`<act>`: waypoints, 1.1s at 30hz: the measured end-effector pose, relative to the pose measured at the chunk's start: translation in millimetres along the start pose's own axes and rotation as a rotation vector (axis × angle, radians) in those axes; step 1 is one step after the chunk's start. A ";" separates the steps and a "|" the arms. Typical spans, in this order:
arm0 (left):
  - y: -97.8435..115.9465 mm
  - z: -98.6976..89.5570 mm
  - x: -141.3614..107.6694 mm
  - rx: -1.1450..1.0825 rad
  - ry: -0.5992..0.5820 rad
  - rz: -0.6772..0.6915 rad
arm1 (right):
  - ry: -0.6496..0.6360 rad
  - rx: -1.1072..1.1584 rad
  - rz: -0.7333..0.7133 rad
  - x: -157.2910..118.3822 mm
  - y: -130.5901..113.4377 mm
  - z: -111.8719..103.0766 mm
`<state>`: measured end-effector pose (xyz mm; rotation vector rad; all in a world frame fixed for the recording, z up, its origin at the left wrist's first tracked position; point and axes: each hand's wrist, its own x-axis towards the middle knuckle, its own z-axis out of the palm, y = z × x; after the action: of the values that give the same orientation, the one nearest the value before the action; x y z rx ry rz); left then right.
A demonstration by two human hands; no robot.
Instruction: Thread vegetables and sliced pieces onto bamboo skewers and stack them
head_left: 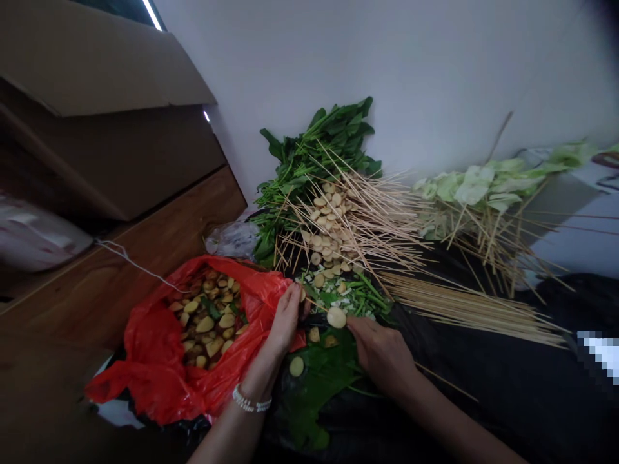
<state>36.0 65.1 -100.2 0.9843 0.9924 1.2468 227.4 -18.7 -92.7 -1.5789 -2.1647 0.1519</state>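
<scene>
My left hand [286, 317], with a beaded bracelet at the wrist, pinches a potato slice [303, 294] beside the red bag. Closed round a thin wooden skewer [445, 381], my right hand [382, 354] is to the right of it. One pale potato slice [336, 317] is threaded on this skewer just ahead of my right fingers. The skewer's front part points toward my left fingertips; whether it enters the slice there I cannot tell. Beneath the hands lie big green leaves [319, 380] and a loose potato slice [296, 367].
A red plastic bag [140, 335] of potato pieces sits left. Behind the hands are filled potato skewers [329, 219], leafy greens [329, 132] and chopped greens [348, 293]. Bare skewers [464, 303] and skewered cabbage [478, 183] lie right. A cardboard box [106, 142] stands upper left.
</scene>
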 end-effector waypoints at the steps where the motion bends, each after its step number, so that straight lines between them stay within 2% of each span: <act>1: -0.9 -0.4 -0.5 0.029 -0.005 0.002 | -0.001 0.003 -0.004 -0.4 -1.1 -0.3; 6: -1.2 -1.0 -3.7 0.198 0.018 -0.057 | 0.037 0.015 -0.027 -0.6 -3.8 -1.2; 11: 4.1 5.0 -9.2 0.291 0.035 0.070 | 0.031 0.012 -0.019 -1.3 -5.5 -0.9; 15: 3.3 10.0 -11.6 0.305 0.058 0.109 | -0.019 -0.013 0.011 -3.1 -8.6 -0.6; 21: -6.2 13.3 -10.9 0.263 0.026 0.039 | -0.124 -0.009 0.074 -3.6 -13.0 -3.8; 33: -15.4 12.5 -12.4 0.307 -0.008 0.033 | -0.250 0.026 0.162 0.6 -18.9 -11.0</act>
<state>51.5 51.2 -110.8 1.2455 1.1880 1.1364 215.4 -26.5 -76.1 -1.8022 -2.2037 0.4482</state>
